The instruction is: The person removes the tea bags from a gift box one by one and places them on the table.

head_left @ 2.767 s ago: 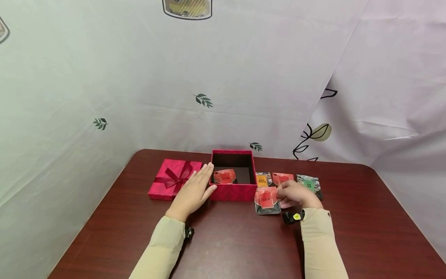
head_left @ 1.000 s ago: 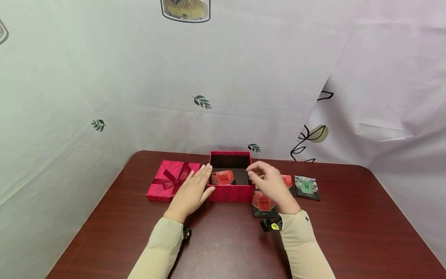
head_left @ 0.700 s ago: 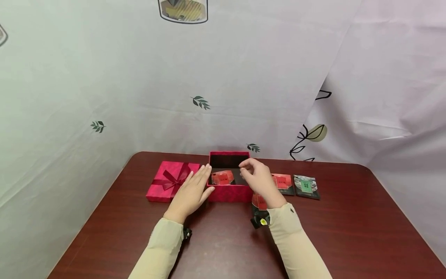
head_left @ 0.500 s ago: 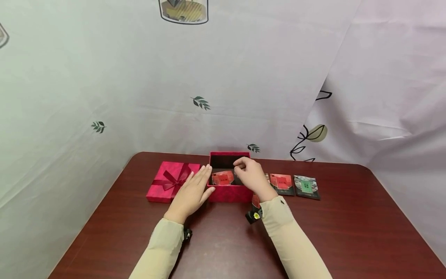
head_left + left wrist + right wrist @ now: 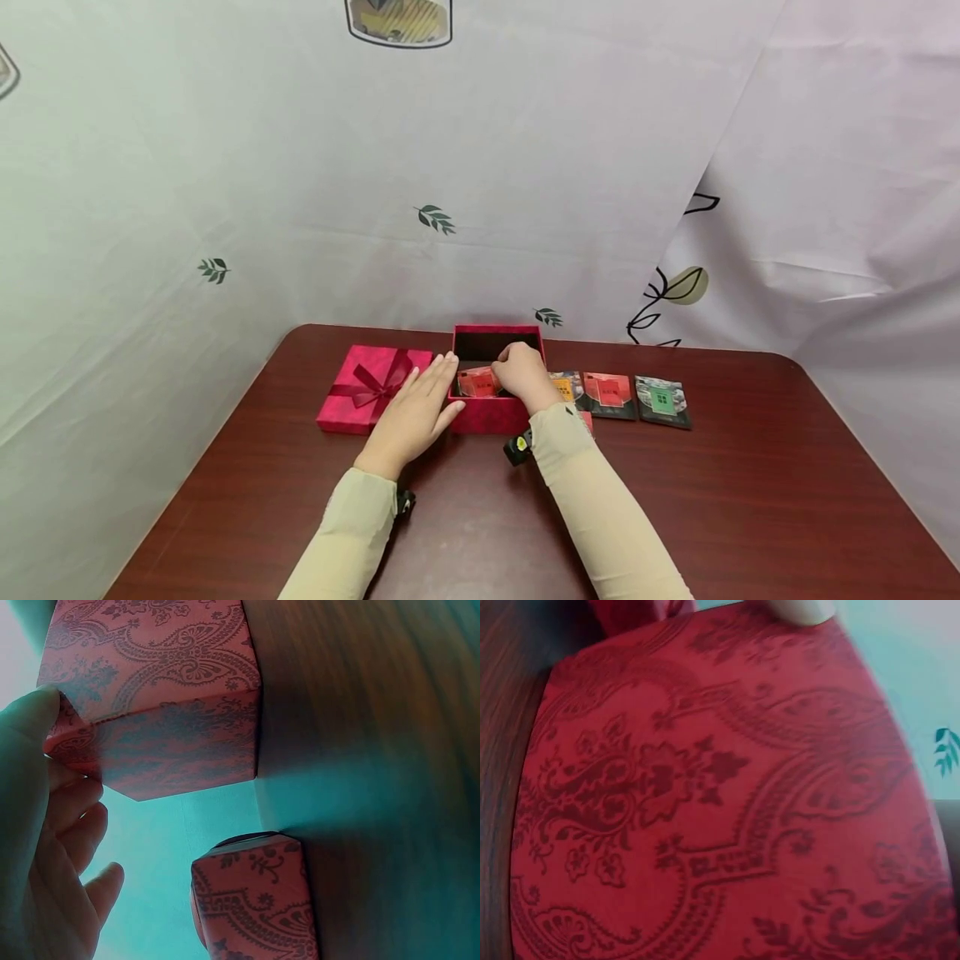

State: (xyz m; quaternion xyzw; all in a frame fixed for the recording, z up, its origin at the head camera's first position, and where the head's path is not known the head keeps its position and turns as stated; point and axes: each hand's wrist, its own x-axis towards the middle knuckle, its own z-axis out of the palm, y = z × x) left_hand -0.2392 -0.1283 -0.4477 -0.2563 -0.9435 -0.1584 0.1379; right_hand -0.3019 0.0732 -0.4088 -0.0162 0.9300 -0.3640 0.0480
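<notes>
The left hand lies flat with straight fingers against the left wall of the open red box, which stands on the worktop just right of its ribboned lid. The right hand reaches down into the box with fingers curled, beside a red packet lying inside; whether it grasps anything I cannot tell. Three more packets, orange, red and green, lie in a row right of the box.
</notes>
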